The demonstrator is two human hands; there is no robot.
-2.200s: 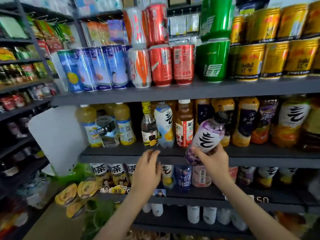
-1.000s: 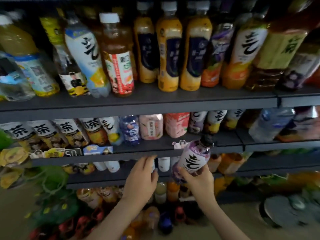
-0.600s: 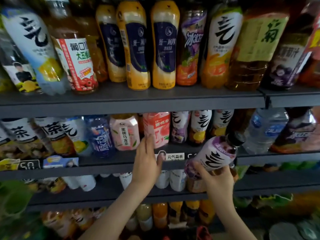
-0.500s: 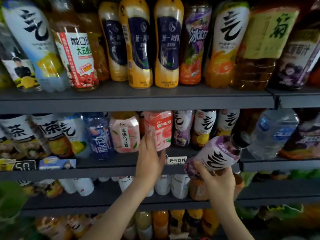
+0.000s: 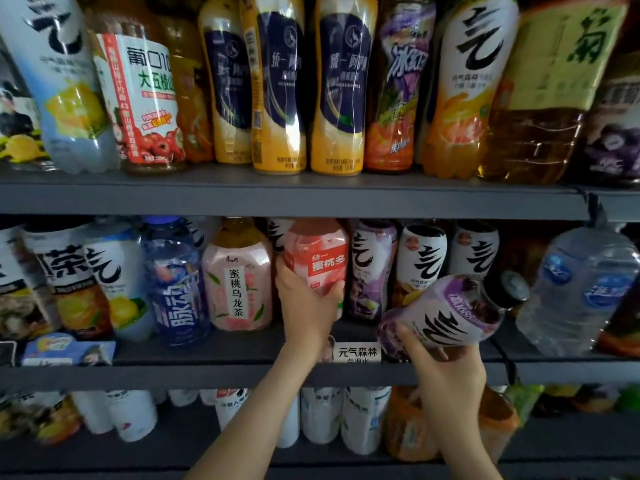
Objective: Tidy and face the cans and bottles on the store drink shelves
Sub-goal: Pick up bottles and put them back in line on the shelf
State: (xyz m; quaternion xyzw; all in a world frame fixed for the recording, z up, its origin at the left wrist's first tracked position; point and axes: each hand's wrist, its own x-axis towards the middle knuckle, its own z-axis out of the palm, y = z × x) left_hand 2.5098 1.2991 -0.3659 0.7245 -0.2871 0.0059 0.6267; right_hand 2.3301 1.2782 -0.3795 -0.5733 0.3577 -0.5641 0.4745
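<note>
My right hand [image 5: 446, 379] grips the base of a purple and white bottle [image 5: 450, 313] with a black cap, tilted with its cap up to the right, in front of the middle shelf. My left hand [image 5: 304, 306] wraps round the lower part of a red and pink peach drink bottle [image 5: 318, 258] that stands on the middle shelf [image 5: 207, 372]. Just right of it stand a purple bottle [image 5: 372, 268] of the same brand and two white ones [image 5: 420, 261].
A pink peach tea bottle [image 5: 237, 275] and a blue bottle [image 5: 175, 282] stand left of my left hand. A large clear water bottle [image 5: 581, 289] leans at the right. The upper shelf [image 5: 311, 199] carries tall yellow, orange and white bottles. A price tag [image 5: 356, 351] hangs on the middle shelf's edge.
The view dropped from the upper shelves to the middle shelf and came closer. My left hand rose from the shelf edge and took hold of the red peach bottle. My right hand kept the purple bottle.
</note>
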